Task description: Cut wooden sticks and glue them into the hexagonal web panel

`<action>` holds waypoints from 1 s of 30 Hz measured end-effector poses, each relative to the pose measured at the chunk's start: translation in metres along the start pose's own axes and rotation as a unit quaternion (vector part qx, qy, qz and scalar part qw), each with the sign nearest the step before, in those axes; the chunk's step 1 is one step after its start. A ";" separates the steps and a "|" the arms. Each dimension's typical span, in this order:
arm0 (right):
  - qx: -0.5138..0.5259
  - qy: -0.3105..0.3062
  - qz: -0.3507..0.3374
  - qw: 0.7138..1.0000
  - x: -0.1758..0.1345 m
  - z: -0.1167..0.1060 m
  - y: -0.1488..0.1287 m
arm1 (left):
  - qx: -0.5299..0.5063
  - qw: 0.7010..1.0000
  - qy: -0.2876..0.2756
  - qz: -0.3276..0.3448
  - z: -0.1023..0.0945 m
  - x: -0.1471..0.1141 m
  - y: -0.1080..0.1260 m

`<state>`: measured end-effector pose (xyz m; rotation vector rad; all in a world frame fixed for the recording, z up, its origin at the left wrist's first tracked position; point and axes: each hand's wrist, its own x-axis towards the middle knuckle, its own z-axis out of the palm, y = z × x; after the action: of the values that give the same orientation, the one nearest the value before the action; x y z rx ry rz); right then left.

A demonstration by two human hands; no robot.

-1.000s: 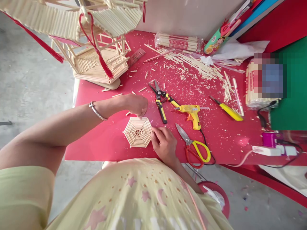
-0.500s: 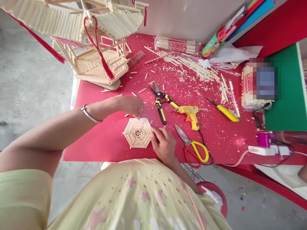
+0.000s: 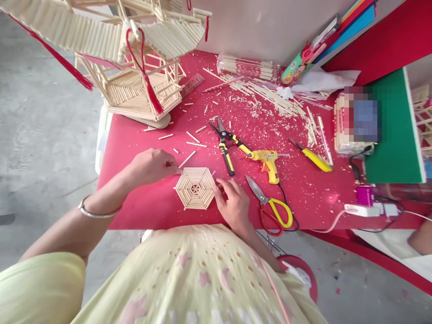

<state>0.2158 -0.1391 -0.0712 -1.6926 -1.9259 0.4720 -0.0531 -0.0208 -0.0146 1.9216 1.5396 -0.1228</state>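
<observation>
A hexagonal panel of thin wooden sticks, laid in rings like a web, lies on the red table near its front edge. My right hand pinches the panel's right corner between thumb and forefinger. At the upper left corner is my left hand, its fingers closed together with the tips close to the panel's edge. Whatever those fingers hold, if anything, is too small to make out. Several short cut sticks lie just beyond the panel.
A stick-built pavilion with red tassels stands at the back left. Pliers-like cutters, a yellow glue gun, scissors and a yellow-handled knife lie to the right. Loose sticks and shavings cover the back.
My left hand has moved left and toward me, from behind the panel to its upper left corner, uncovering short sticks. My right hand stays at the panel's right corner.
</observation>
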 end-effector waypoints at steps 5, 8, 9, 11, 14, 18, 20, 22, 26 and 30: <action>-0.010 -0.031 0.006 0.999 0.003 -0.004 -0.004 | -0.107 0.993 0.049 -0.009 0.040 -0.022 -0.006; 0.013 -0.031 0.005 0.999 0.002 -0.005 -0.004 | -0.185 0.980 0.071 -0.022 0.052 -0.025 -0.006; 0.027 -0.030 0.004 0.999 0.000 -0.005 -0.004 | -0.207 0.975 0.078 -0.028 0.054 -0.025 -0.007; 0.059 -0.029 0.003 0.998 -0.003 -0.005 -0.003 | -0.263 0.961 0.081 -0.034 0.056 -0.026 -0.006; 0.096 -0.023 0.005 0.995 -0.007 -0.007 -0.005 | -0.413 0.909 0.048 -0.031 0.057 -0.026 -0.002; 0.111 -0.036 -0.001 0.993 -0.004 -0.019 -0.007 | -0.579 0.814 0.043 -0.040 0.057 -0.023 0.009; 0.109 -0.043 -0.013 0.993 0.004 -0.032 -0.008 | -0.606 0.793 0.045 -0.047 0.056 -0.020 0.015; 0.104 -0.038 -0.018 0.994 0.018 -0.046 -0.008 | -0.609 0.792 0.030 -0.044 0.055 -0.016 0.018; 0.098 -0.034 -0.035 0.994 0.058 -0.071 -0.009 | -0.593 0.805 0.000 -0.026 0.052 -0.008 0.022; 0.074 -0.157 -0.073 0.982 0.098 -0.075 -0.009 | -0.584 0.812 0.003 -0.012 0.055 -0.002 0.021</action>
<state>0.2461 -0.0504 0.0092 -1.4372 -2.1561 0.8446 -0.0169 -0.0536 -0.0470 0.8833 1.1508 0.6781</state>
